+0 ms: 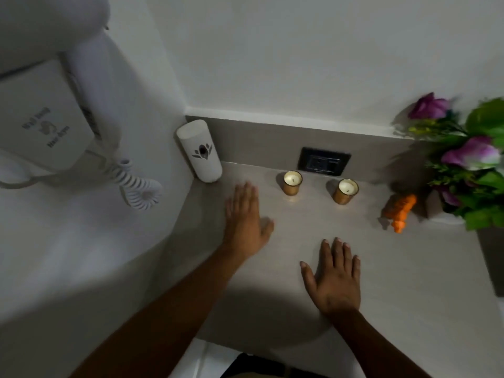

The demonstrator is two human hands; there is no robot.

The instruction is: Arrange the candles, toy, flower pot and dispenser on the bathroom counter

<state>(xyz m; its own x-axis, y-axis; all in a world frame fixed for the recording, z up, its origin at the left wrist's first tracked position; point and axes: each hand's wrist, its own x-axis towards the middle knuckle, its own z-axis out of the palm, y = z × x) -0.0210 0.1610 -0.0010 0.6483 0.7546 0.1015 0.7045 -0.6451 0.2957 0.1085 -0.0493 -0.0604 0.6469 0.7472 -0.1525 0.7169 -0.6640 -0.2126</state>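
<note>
Candles in gold glass cups stand apart on the pale bench (395, 268): the left candle (292, 182) sits just beyond and to the right of the left hand (245, 216), and the right candle (345, 191) sits beyond the right hand (336, 279). Both hands lie flat, palms down, fingers spread and extended, holding nothing. Beyond the left hand's fingertips and slightly to its left, the white dispenser (199, 151) stands in the corner against the wall. Well to the right of the right hand, the orange toy (401, 210) lies on the bench, just beside the flower pot (469, 165) with purple blooms. A dark power socket (324, 161) is set in the backsplash behind the candles. Left of the left hand, a wall-mounted hair dryer (46, 118) hangs with its coiled cord (136, 186).
</note>
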